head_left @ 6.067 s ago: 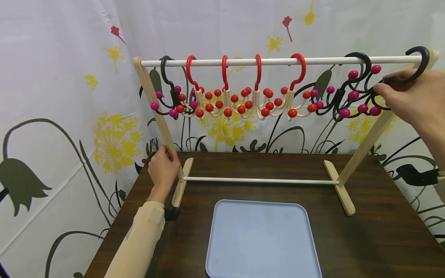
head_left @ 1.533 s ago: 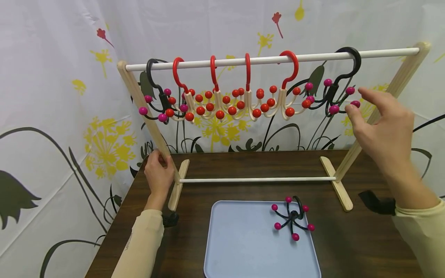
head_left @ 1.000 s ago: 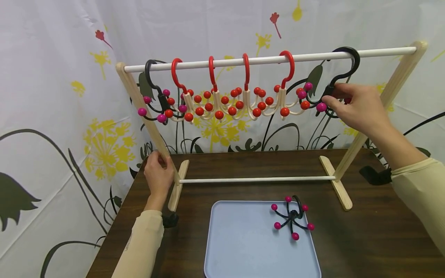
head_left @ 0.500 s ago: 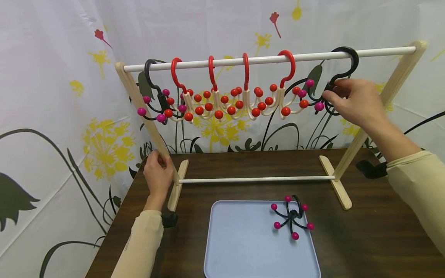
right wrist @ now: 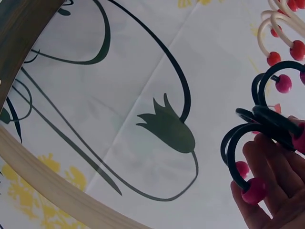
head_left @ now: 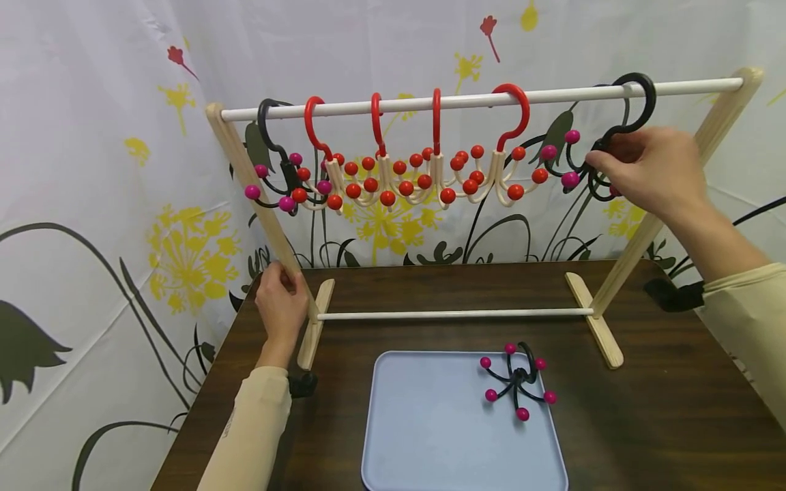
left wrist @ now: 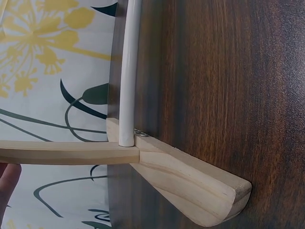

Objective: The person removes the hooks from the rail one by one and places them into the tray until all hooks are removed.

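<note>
My right hand (head_left: 660, 170) pinches the stem of a black hook hanger (head_left: 651, 101) with magenta balls on its curved arms. Its hook is at the white top bar (head_left: 571, 96); whether it still bears on the bar I cannot tell. In the right wrist view, fingers (right wrist: 271, 162) lie against the black arms. My left hand (head_left: 281, 300) grips the rack's left wooden upright (head_left: 258, 191), and one fingertip (left wrist: 9, 179) shows beside that upright in the left wrist view. A second black hanger (head_left: 519, 376) lies on the blue tray (head_left: 430, 423).
Several red-hooked hangers (head_left: 437, 123) with cream arms and red balls hang along the bar. Another black hanger (head_left: 290, 174) hangs at the far left. Wooden feet (head_left: 593, 320) and a white lower bar (head_left: 454, 314) stand on the dark table (head_left: 651, 409), before a flowered curtain (head_left: 110, 136).
A black hanger earlier in my right hand now lies on the tray. That hand has since taken hold of another, which has shifted slightly up and right. My left hand stays on the upright.
</note>
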Tool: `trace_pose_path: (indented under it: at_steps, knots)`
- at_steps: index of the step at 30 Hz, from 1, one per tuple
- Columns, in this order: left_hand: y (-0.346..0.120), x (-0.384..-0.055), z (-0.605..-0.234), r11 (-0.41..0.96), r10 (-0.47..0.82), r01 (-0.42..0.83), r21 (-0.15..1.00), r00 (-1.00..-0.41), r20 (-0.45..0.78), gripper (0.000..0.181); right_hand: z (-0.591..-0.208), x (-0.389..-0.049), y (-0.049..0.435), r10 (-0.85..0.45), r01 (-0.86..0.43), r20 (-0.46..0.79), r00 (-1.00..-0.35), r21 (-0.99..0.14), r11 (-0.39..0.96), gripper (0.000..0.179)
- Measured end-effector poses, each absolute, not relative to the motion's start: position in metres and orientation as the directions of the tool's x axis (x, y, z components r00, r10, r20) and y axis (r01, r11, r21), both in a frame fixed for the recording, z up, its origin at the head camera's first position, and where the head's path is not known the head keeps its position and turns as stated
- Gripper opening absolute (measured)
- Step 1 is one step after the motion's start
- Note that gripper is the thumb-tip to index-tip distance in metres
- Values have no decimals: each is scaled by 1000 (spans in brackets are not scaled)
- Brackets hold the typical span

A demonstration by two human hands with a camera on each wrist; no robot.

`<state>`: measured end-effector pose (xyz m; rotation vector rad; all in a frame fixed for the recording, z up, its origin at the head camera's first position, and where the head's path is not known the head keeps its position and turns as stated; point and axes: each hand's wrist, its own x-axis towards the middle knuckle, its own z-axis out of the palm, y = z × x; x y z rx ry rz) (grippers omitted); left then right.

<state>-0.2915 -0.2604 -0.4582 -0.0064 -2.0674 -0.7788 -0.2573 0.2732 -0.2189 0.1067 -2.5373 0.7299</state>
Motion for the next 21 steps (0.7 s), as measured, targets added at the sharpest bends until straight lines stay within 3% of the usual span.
trace_pose_path:
  at_steps: [21]
  knots:
    - [-259, -291, -458, 809, -281, 288, 513, -578, 766, 17, -205, -222, 287, 219, -239, 555, -802, -636, 734, 45]
